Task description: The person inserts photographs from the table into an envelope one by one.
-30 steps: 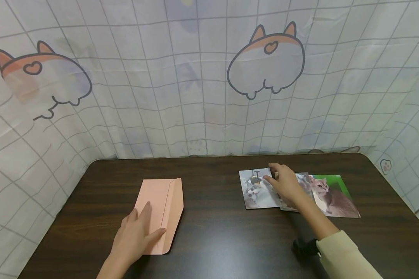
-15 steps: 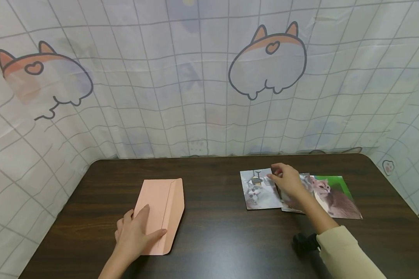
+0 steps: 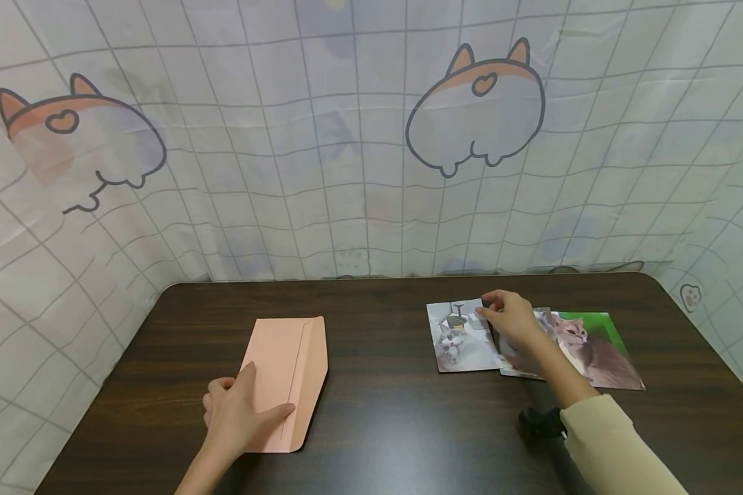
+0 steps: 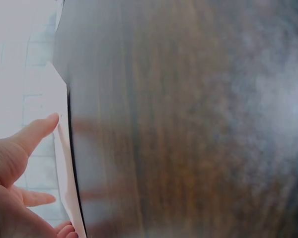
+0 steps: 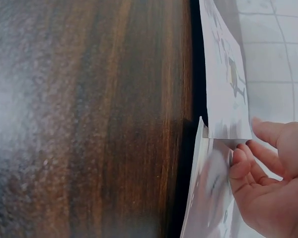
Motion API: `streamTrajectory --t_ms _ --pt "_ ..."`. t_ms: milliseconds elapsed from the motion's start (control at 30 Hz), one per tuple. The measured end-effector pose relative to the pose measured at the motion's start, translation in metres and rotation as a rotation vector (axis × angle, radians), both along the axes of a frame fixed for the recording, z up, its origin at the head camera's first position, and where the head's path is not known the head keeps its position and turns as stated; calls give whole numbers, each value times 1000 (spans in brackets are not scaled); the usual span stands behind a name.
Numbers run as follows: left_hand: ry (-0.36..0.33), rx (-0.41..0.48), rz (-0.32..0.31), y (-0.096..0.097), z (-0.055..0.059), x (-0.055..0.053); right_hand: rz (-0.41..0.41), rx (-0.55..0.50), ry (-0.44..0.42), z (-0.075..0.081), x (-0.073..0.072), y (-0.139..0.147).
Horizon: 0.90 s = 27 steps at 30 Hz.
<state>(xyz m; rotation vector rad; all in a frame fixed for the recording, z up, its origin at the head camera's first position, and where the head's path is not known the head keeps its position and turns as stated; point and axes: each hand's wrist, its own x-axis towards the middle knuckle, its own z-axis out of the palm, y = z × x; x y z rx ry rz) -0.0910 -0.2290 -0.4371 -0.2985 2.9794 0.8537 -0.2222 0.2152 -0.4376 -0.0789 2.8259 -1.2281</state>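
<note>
A pink envelope (image 3: 285, 364) lies flat on the table at left, its long flap side facing right. My left hand (image 3: 232, 416) rests on it from the left: thumb and index finger lie across the paper, while the other fingers bend at its left edge. At right, the thumb and index finger of my right hand (image 3: 510, 320) pinch the right edge of a grey cat photo (image 3: 461, 344). In the right wrist view this photo's edge (image 5: 228, 131) sits slightly above a second photo (image 5: 211, 188). The hand partly covers that second cat photo (image 3: 520, 357) in the head view.
A photo of a brown cat on green (image 3: 607, 361) overlaps the second photo at far right. The dark wooden table (image 3: 384, 412) has rounded corners, and a white checked curtain (image 3: 359, 172) hangs behind it. A black strap device (image 3: 541, 423) is on my right wrist.
My left fingers have drawn back toward the envelope's left edge and bent more. My right fingers have closed on the edge of the grey cat photo. The envelope has stayed in place.
</note>
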Motion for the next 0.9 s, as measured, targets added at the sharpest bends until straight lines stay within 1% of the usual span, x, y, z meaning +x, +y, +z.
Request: streamTrajectory --t_ms 200,433,700,900 --pt "-32 8 29 -3 -1 -1 5 -14 -4 1 -3 0" --pt "-45 38 58 -5 -3 -4 22 -33 -21 2 -6 0" --pt "-93 53 95 -8 -4 -10 16 -16 -14 2 -10 0" --pt "-103 81 106 -9 -4 -12 17 -11 -9 1 -11 2"
